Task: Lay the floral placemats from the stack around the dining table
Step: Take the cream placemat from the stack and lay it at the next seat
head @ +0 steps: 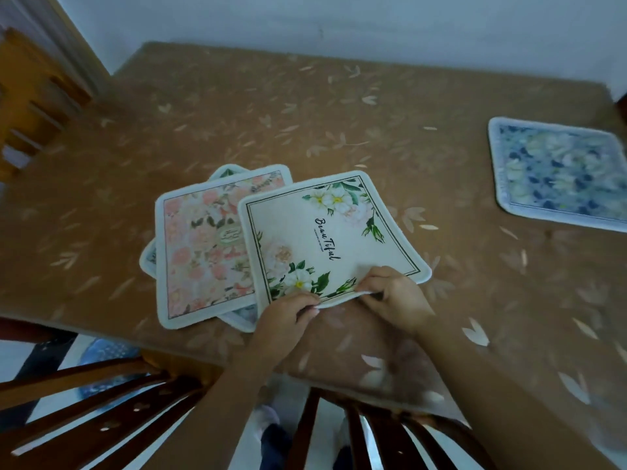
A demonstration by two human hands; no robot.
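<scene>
Left hand [288,313] and right hand [395,300]: fingers pinch near edge of white placemat [325,239]. It overlaps pink placemat [200,252]; at least one lower placemat [149,261] peeks beneath. One blue placemat [559,174] lies well apart on desk [339,113].

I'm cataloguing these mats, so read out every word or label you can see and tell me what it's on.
"BeauTiful": black script on the white mat, pinched at its near edge by the left hand and right hand.
Small print beside that word: too small to read.
Oval label in the middle of the pink mat, and script at its far corner: blurred, unreadable.
Blue mat: no text visible.
</scene>
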